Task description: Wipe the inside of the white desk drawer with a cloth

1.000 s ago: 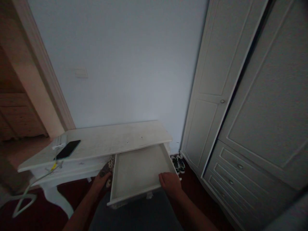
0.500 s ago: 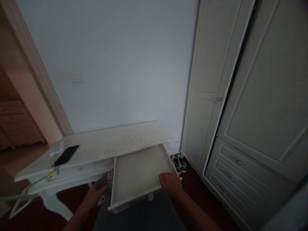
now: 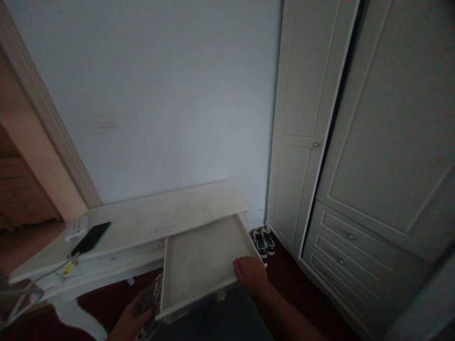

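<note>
A white drawer is pulled out of the white desk, and its inside is bare. My right hand is closed over the right end of the drawer's front panel. Low on the left, my left hand is closed around a grey patterned cloth with whitish markings. The cloth hangs beside the drawer's left wall, and its lower part runs out of view. Dim light and blur hide its exact kind.
On the desk's left end lie a dark phone and a white object, with a cable near the front edge. Shoes stand on the dark red floor between the desk and a tall white wardrobe.
My left hand has moved down and slightly left with the cloth. My right hand stays on the drawer front, and the drawer is still out. The view has shifted a little.
</note>
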A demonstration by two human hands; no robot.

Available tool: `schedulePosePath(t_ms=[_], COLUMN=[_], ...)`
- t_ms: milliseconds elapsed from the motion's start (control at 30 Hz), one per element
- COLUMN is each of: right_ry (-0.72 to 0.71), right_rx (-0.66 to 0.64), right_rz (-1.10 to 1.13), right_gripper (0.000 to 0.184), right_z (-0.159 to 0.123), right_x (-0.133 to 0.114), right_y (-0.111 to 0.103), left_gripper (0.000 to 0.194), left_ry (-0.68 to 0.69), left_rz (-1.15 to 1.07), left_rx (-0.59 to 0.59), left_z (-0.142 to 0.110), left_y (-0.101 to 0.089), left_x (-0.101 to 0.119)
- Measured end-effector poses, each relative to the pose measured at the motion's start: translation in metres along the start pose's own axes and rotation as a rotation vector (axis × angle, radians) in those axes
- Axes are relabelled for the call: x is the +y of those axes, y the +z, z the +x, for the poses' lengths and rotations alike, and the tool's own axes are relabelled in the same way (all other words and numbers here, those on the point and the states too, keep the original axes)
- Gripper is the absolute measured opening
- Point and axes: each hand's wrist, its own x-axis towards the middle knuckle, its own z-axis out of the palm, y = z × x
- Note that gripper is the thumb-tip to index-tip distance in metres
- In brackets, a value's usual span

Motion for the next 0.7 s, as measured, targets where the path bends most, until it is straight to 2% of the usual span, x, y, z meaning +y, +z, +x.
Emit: schedulePosePath(t_ms=[67,167,300,433,567,700], right_ry=[-0.005,0.009,0.013,0.005,-0.004,0.001], right_rx=[-0.003,0.001,0.014,0.023,0.020,0.015], right_rz=[-0.002,0.001,0.002,-0.012,-0.012,-0.007], right_gripper=[0.044,0.045,0.046,0.046,0.046,0.047], right_z=[0.000,0.000,-0.001,-0.001,-0.001,-0.001], right_x=[0.000,-0.001,0.001,0.002,0.001,0.000], right_y=[-0.001,0.000,0.003,0.005,0.003,0.000], left_gripper=[0.078,0.077,0.068,0.067,0.077,0.061], left_ry=[0.038,0.154,0.321,0.364,0.511,0.692], left_rz=[0.073,0.363,0.854,1.313,1.502,1.599], left_rx=[-0.043,0.028,0.098,0.129,0.042,-0.062], left_z=[-0.005,0.003,0.017,0.022,0.030,0.044], left_y=[-0.011,-0.014,0.011,0.041,0.056,0.075], left_x=[0.009,0.042,0.095,0.132,0.136,0.118])
